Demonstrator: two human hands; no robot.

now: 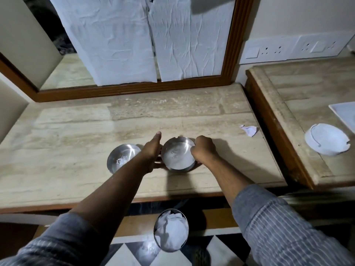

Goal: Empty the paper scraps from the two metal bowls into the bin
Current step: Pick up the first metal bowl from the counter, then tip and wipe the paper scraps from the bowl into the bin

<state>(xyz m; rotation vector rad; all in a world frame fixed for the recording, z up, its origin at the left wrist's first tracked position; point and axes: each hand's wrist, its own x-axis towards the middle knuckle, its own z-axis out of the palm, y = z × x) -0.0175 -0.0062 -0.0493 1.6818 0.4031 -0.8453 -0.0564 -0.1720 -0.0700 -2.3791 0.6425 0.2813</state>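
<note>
Both bowls [178,153] bare; bin [171,230] holds paper.

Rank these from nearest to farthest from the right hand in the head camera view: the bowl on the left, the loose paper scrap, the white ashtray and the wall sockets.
From the right hand:
1. Paper scrap, on the table to its right.
2. Left bowl, past the left hand.
3. White ashtray, on the side table at right.
4. Wall sockets, up on the back wall.
</note>
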